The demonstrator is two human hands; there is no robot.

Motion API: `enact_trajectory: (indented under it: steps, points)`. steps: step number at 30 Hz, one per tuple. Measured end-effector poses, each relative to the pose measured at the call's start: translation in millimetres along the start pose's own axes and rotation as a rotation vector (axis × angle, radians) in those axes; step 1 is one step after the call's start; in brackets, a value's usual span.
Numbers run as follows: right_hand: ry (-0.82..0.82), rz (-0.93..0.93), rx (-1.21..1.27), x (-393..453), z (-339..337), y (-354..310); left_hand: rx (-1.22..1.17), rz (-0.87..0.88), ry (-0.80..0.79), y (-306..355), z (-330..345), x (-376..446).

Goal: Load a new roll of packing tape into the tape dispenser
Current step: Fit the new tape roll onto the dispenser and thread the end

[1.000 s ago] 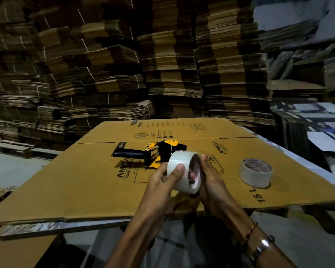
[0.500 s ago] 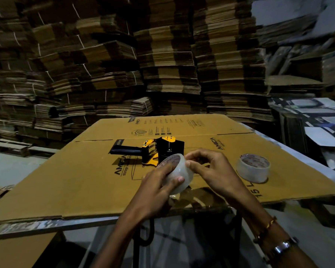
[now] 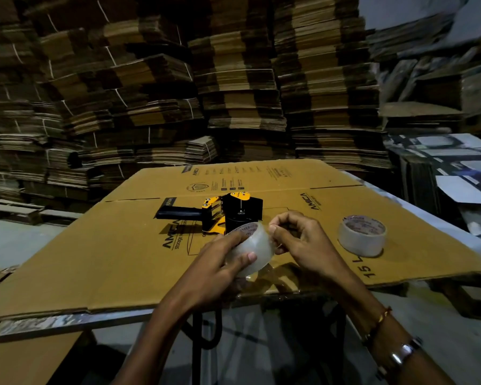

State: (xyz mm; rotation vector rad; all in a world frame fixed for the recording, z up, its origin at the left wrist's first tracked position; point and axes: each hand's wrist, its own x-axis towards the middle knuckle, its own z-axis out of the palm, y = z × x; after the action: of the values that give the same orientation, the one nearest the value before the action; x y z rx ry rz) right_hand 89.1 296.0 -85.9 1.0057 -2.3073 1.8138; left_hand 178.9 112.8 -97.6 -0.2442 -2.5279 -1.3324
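Since a second ago, the clear tape roll (image 3: pixel 250 252) has tipped from standing on edge with its core facing me to lying slanted, printed core turned up and away, and my right hand (image 3: pixel 303 243) has come out from behind it to its upper right edge. My left hand (image 3: pixel 214 266) wraps the roll from the left, thumb pressed flat on the near face and the other fingers curled over the far rim, so that hand is closed around it. On my right hand the thumb and forefinger are pinched together right at the roll's edge, the remaining fingers curled in; whether they have hold of the tape's loose end I cannot tell.

Just beyond my fingertips lies the black and yellow tape dispenser (image 3: pixel 228 212) on its side, handle pointing off to the left, apart from the roll I hold. To the right of my right hand, near but not touching, a second tape roll (image 3: pixel 361 236) sits flat on the flattened cardboard box (image 3: pixel 95 259) that covers the work surface. Further off, behind everything, rise stacks of flat cardboard (image 3: pixel 233 79).
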Motion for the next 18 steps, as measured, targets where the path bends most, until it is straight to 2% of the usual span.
enact_trajectory:
  steps: [2, 5, 11, 13, 16, 18]
  points:
    - [0.010, 0.010, 0.043, -0.9, 0.3, 2.8, -0.042, 0.013, -0.005, 5.6, -0.6, -1.5]
    - [0.038, -0.026, -0.035, -3.1, 1.7, 7.6, -0.137, 0.013, -0.012, 11.1, -1.5, -3.4]
    - [0.034, -0.104, -0.173, -8.3, 4.2, 2.5, -0.087, 0.027, -0.003, 9.6, -5.2, -3.5]
    - [-0.011, -0.033, -0.031, -9.3, 5.1, 0.1, -0.122, 0.028, -0.019, 12.3, -7.4, -5.0]
    - [0.020, 0.141, 0.372, -10.8, 4.6, -5.6, -0.242, 0.018, -0.018, 12.0, -10.0, -7.1]
    - [0.052, 0.194, 0.396, -10.3, 2.1, -4.6, -0.327, 0.017, -0.010, 9.1, -11.5, -6.8]
